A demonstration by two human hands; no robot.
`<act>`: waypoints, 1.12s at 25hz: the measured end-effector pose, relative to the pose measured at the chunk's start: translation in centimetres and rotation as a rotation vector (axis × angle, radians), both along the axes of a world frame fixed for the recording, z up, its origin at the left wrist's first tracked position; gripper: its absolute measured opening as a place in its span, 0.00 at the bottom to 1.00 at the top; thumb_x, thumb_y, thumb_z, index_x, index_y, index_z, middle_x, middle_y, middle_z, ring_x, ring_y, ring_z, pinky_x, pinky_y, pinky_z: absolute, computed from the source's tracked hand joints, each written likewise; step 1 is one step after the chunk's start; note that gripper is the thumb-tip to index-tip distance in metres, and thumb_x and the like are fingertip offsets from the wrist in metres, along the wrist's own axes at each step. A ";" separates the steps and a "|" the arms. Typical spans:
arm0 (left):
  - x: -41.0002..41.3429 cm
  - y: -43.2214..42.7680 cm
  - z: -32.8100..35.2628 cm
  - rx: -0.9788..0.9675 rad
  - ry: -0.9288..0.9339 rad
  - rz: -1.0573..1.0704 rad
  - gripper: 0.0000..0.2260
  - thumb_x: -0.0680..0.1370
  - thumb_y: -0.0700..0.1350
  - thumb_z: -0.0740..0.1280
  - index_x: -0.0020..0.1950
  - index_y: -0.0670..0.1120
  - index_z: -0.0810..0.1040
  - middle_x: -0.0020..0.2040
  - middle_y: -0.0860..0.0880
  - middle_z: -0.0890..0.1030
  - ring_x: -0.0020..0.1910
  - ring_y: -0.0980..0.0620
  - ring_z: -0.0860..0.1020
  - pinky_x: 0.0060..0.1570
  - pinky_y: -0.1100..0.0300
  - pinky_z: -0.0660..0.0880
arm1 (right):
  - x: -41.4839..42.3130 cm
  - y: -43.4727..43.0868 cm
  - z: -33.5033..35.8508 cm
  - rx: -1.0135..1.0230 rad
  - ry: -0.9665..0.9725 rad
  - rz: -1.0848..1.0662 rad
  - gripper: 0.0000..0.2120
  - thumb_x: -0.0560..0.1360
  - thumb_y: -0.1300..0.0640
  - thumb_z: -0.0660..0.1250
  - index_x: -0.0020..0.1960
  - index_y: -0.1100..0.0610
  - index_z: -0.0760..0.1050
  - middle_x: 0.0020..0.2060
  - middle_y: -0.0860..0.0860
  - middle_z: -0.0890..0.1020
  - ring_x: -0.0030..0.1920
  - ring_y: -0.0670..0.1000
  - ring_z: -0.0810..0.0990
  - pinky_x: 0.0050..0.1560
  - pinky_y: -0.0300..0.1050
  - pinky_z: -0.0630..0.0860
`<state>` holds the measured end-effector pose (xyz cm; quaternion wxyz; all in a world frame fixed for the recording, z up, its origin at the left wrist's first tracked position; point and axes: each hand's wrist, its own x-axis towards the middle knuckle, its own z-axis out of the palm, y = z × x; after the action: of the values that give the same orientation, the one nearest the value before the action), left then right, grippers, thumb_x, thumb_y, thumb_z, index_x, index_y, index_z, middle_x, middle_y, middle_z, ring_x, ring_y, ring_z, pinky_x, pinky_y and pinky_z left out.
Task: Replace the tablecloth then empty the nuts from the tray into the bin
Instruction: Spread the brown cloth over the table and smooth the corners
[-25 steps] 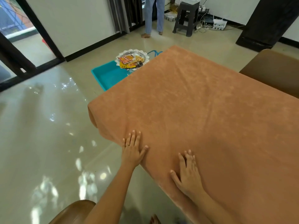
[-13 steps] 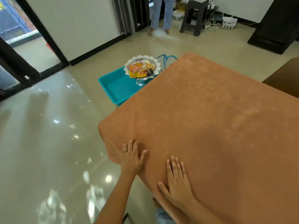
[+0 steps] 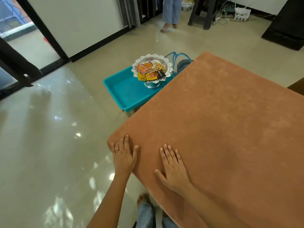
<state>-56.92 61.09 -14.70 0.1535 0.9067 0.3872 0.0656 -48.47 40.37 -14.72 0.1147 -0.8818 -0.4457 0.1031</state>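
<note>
An orange-brown tablecloth (image 3: pixel 222 125) covers the whole table. My left hand (image 3: pixel 124 155) lies flat on its near left corner, fingers straight. A little to the right my right hand (image 3: pixel 172 163) presses flat on the cloth near the front edge. Beyond the table's left side a silver pedestal tray (image 3: pixel 152 69) holds nuts and snack packets. It stands in a teal bin (image 3: pixel 130 91) on a low stand.
A glossy tiled floor (image 3: pixel 49 145) lies to the left. A person's legs (image 3: pixel 170 12) and a dark stool (image 3: pixel 204 12) are at the back, near cables. A brown chair edge (image 3: pixel 296 87) shows at the right. Blue mesh (image 3: pixel 179 58) sits behind the tray.
Both hands have slid leftwards along the cloth's front edge towards the corner. The view has shifted, so the tray and bin appear nearer the middle.
</note>
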 end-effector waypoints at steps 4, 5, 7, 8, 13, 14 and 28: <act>3.0 4.4 0.6 -0.028 -0.010 -0.015 0.33 0.78 0.63 0.46 0.75 0.43 0.61 0.74 0.42 0.64 0.73 0.41 0.61 0.73 0.44 0.53 | 1.2 4.0 0.6 0.058 0.030 -0.016 0.36 0.78 0.39 0.53 0.78 0.59 0.50 0.77 0.54 0.51 0.78 0.50 0.45 0.75 0.52 0.47; 4.0 5.5 0.7 -0.055 0.001 -0.044 0.33 0.78 0.63 0.45 0.76 0.44 0.58 0.75 0.43 0.61 0.74 0.42 0.59 0.73 0.46 0.51 | 1.5 5.7 0.9 0.073 0.032 -0.029 0.36 0.78 0.39 0.53 0.78 0.58 0.49 0.77 0.53 0.49 0.77 0.50 0.43 0.75 0.51 0.45; 5.7 7.4 0.5 -0.104 -0.001 -0.094 0.32 0.79 0.63 0.45 0.77 0.45 0.55 0.77 0.44 0.58 0.76 0.45 0.57 0.74 0.49 0.50 | 2.1 9.6 1.0 0.074 0.039 -0.067 0.34 0.79 0.42 0.51 0.78 0.57 0.46 0.77 0.53 0.47 0.77 0.49 0.41 0.75 0.50 0.42; 6.0 8.3 0.4 -0.128 0.000 -0.106 0.31 0.79 0.62 0.45 0.77 0.45 0.56 0.77 0.44 0.58 0.75 0.45 0.57 0.74 0.50 0.52 | 2.1 11.5 0.9 0.062 0.040 -0.089 0.33 0.79 0.43 0.51 0.78 0.58 0.47 0.77 0.53 0.47 0.77 0.50 0.42 0.75 0.50 0.43; 4.0 10.5 -0.6 -0.172 0.032 -0.134 0.33 0.77 0.60 0.38 0.71 0.47 0.67 0.67 0.45 0.74 0.66 0.45 0.71 0.65 0.50 0.68 | -0.2 15.8 0.0 -0.008 0.016 -0.101 0.29 0.78 0.49 0.52 0.75 0.61 0.59 0.75 0.57 0.61 0.76 0.54 0.56 0.73 0.56 0.53; 3.4 11.0 -0.8 -0.196 0.035 -0.142 0.33 0.77 0.62 0.37 0.71 0.47 0.67 0.68 0.46 0.73 0.66 0.46 0.71 0.65 0.50 0.68 | -0.5 15.7 -0.2 0.007 0.010 -0.100 0.29 0.78 0.49 0.52 0.76 0.60 0.59 0.75 0.56 0.60 0.76 0.53 0.56 0.73 0.55 0.52; 3.5 10.8 0.2 -0.227 -0.074 -0.262 0.23 0.82 0.54 0.45 0.66 0.46 0.72 0.59 0.49 0.80 0.55 0.50 0.80 0.59 0.51 0.75 | 13.0 18.6 0.4 -0.010 -0.030 -0.410 0.30 0.77 0.45 0.45 0.77 0.54 0.56 0.77 0.55 0.56 0.77 0.53 0.51 0.76 0.54 0.47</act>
<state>-53.40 71.84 -14.48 0.2760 0.9233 0.2650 0.0342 -35.52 58.95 -14.29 0.1224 -0.9560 -0.2582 0.0668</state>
